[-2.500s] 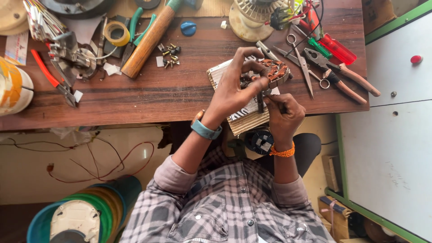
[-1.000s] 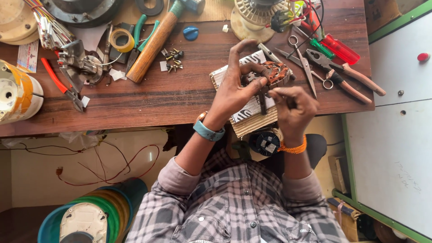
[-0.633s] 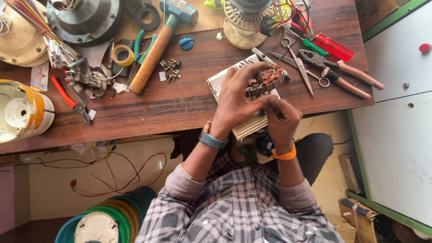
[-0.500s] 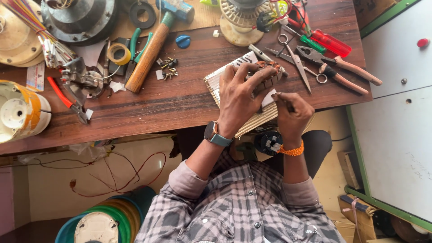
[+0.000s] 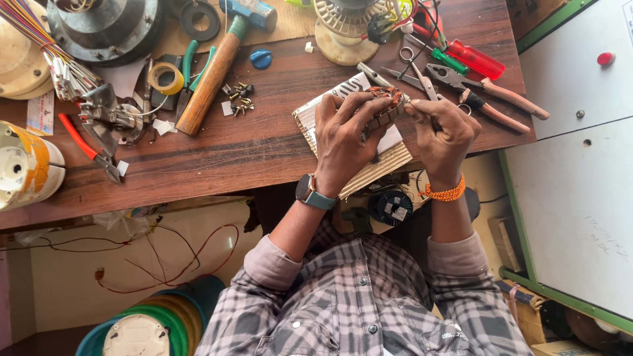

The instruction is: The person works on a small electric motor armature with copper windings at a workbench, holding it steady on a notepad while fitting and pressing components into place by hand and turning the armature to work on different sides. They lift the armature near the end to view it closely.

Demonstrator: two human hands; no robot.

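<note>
My left hand (image 5: pixel 343 142) is clamped over a small metal core wound with copper wire (image 5: pixel 384 105), pressing it against a piece of corrugated cardboard (image 5: pixel 379 165) at the front edge of the wooden workbench (image 5: pixel 217 155). My right hand (image 5: pixel 443 135) is closed around a thin dark tool whose tip touches the winding's right end; most of the tool is hidden in the fist. A watch is on my left wrist, an orange thread band on the right.
Scissors (image 5: pixel 415 66), pliers (image 5: pixel 491 89) and red and green screwdrivers (image 5: pixel 471 59) lie right of my hands. A wooden-handled hammer (image 5: pixel 211 72), tape roll (image 5: pixel 165 78), screws (image 5: pixel 239 99), red cutters (image 5: pixel 89 148) and motor parts (image 5: pixel 102 26) fill the left. A white cabinet (image 5: pixel 580 165) stands right.
The view has shifted and closed in slightly on the bench. Both hands stay on the wound core, and the right hand has moved up to the winding's right end.
</note>
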